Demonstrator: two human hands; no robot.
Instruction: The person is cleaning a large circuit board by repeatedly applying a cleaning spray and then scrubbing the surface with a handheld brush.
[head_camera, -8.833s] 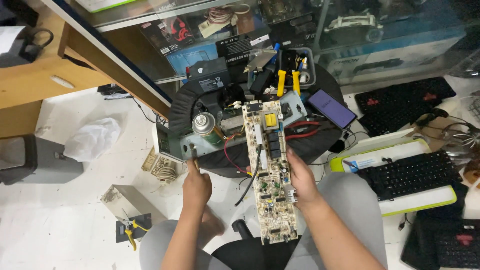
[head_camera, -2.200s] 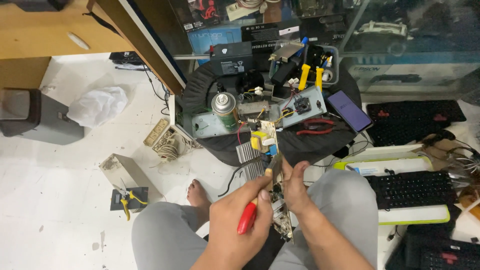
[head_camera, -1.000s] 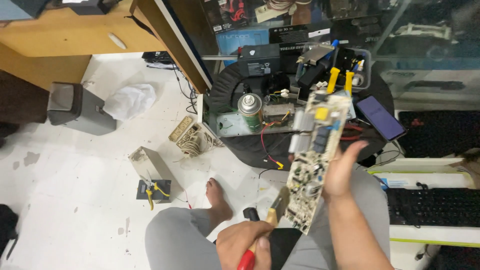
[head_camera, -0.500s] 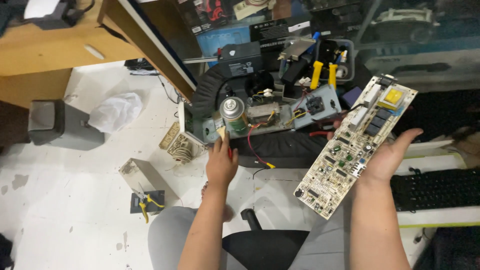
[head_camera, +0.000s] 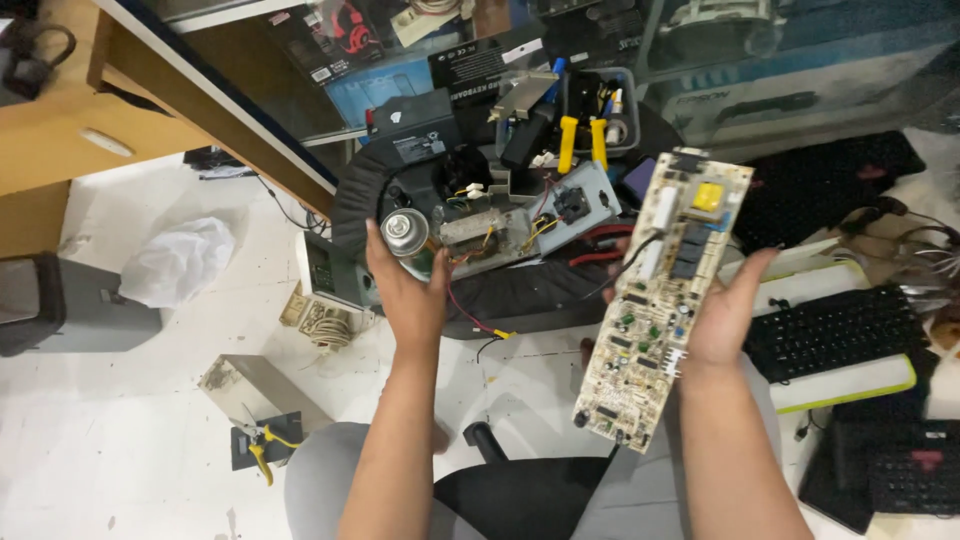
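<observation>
Circuit board (head_camera: 660, 300), long and beige, rests tilted on the right hand (head_camera: 725, 315). That hand is open, palm up, fingers spread beneath the board's right edge near its middle; the thumb side cradles it without a closed grip. The board's upper end, bearing a yellow component and a white block, points away from the person toward the black round stool (head_camera: 520, 290); its lower end hangs over the person's lap.

Left hand (head_camera: 410, 290) reaches forward to a spray can (head_camera: 405, 235) with a metal top, standing upright at the left edge of the stool. Fingers curl around the can's body from the near side, the hand closing on it; the can's top shows above the fingers.

On the stool, just right of the can, lies a grey metal plate (head_camera: 520, 225) with wiring and a socket. A red wire (head_camera: 470, 315) trails from it toward the near rim. Yellow-handled pliers (head_camera: 580, 140) stand in a container behind.

Black keyboard (head_camera: 830, 330) on a pale tray sits on the floor, to the right of the board. A white plastic bag (head_camera: 180, 265) lies on the floor to the left, well apart from both hands. Small yellow cutters (head_camera: 262, 450) lie near the left knee.
</observation>
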